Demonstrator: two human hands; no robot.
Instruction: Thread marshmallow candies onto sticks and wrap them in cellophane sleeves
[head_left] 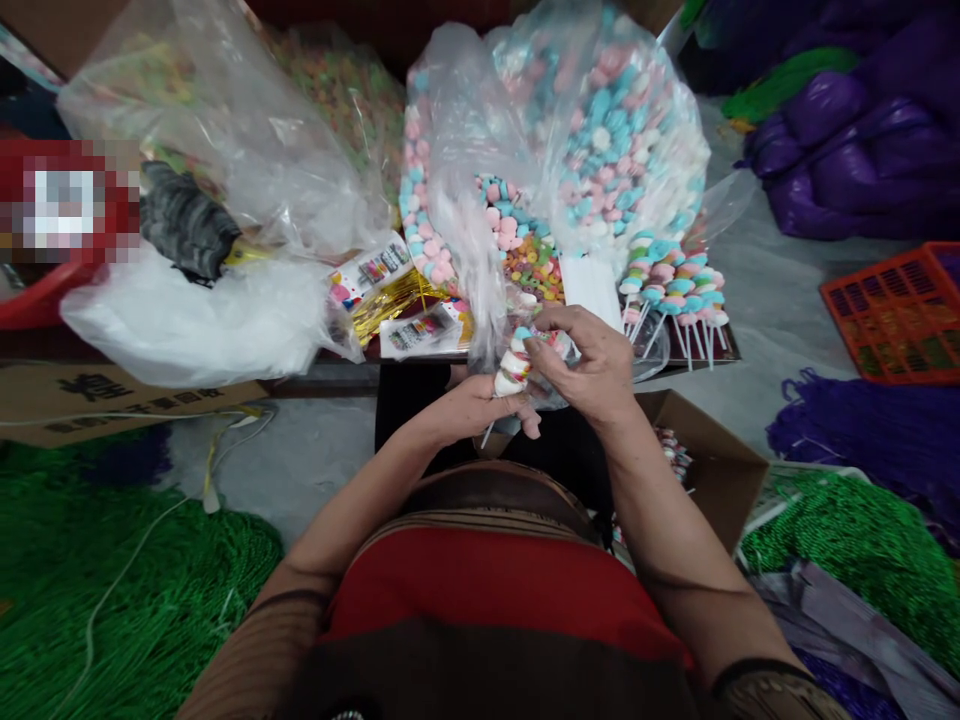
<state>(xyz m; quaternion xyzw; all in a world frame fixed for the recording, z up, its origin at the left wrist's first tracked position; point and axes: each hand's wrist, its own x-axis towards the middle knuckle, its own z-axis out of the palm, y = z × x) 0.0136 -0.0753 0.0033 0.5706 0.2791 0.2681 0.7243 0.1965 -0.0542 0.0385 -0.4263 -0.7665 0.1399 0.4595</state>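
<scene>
A candy skewer point(513, 368), with white and pale blue marshmallow pieces and thin colored rings on a white stick, stands tilted in front of my waist. My left hand point(480, 405) is closed around its lower part, and the stick's end pokes out below. At the top of the skewer, my right hand point(589, 360) pinches with thumb and forefinger; any small piece between them is hidden. Just beyond lie colorful ring candies point(536, 265) and loose pink and blue marshmallows point(504, 225) in an opened clear bag. Several finished skewers point(675, 275) are piled to the right.
Large clear bags of marshmallows point(630, 130) and ring candies point(337, 95) fill the table's back. Gold ties point(394, 305) and printed labels point(427, 332) lie left. A cardboard box point(709, 470) sits by my right arm, an orange crate point(900, 310) farther right. Green netting point(135, 560) covers the left floor.
</scene>
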